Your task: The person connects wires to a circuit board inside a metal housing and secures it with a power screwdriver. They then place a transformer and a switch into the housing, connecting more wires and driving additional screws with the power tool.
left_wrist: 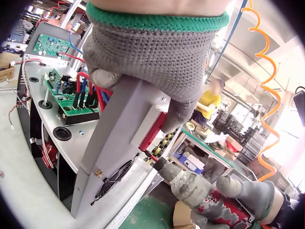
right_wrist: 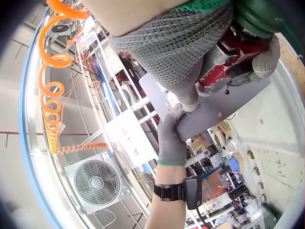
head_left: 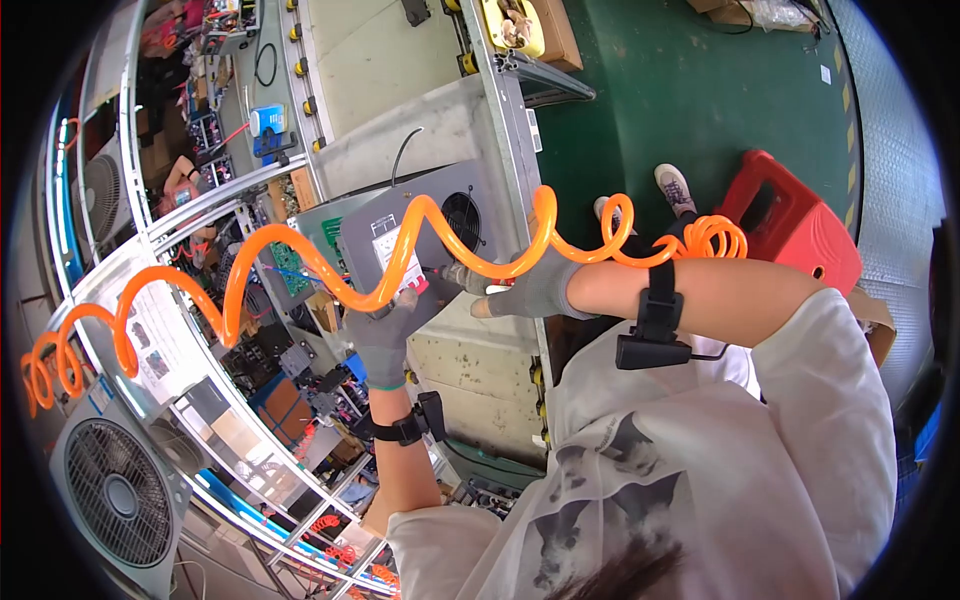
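Note:
A grey metal panel (left_wrist: 112,129) with a round black fan grille (head_left: 462,218) stands tilted beside an opened chassis. My gloved left hand (head_left: 380,340) grips the panel's edge, the thumb on one side and fingers on the other. Near those fingers, a red and white rectangular part (left_wrist: 153,129) sits on the panel's face. In my gloved right hand (head_left: 530,290) I hold a worn red-and-grey air screwdriver (left_wrist: 224,207), its nose pointing at the panel close to the red part. Inside the chassis is a green circuit board (left_wrist: 71,102) with thick red and dark wires.
An orange coiled hose (head_left: 285,240) stretches across the head view in front of the panel. The workbench (head_left: 470,375) has a metal rail along its edge. A red stool (head_left: 790,220) stands on the green floor, a fan (head_left: 120,495) at lower left. Another person (left_wrist: 209,102) stands farther off.

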Demonstrator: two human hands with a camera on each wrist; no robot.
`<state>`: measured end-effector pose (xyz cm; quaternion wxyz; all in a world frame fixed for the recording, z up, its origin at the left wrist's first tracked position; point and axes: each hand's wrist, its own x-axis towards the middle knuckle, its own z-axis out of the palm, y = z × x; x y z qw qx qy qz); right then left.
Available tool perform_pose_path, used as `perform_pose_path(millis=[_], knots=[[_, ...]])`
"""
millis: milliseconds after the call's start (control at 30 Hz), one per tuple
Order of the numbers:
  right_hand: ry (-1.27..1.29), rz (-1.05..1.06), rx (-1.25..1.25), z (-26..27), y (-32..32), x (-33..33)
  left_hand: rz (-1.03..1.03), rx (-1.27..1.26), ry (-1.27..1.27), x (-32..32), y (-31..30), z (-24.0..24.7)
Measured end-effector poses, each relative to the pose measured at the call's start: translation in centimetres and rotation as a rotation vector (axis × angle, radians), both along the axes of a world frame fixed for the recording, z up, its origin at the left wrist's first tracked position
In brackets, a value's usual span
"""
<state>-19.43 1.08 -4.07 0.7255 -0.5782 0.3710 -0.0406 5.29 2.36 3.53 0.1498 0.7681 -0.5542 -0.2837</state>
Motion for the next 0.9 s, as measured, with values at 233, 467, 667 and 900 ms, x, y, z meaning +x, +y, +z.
perform_pose_path(millis=[233,467,667,900], knots=[[-0.031,0.022,-0.261,0.2,-0.6,-2.2,0.061,-0.115,-0.038,-0.6,0.8,0.5],[0.421,0.193,-0.049,5.1,-0.9,-7.6,1.067,-0.462,0.942,-0.3,10.3,-1.1],[0.476,0.105,-0.107,6.6,0.9,-8.5,1.03,-0.145,1.512,-4.0,14.3,-5.2],[0.41,0.193,-0.201,8.5,2.3,-8.2,0.624,-0.234,1.232,-7.0,10.4,-1.7]])
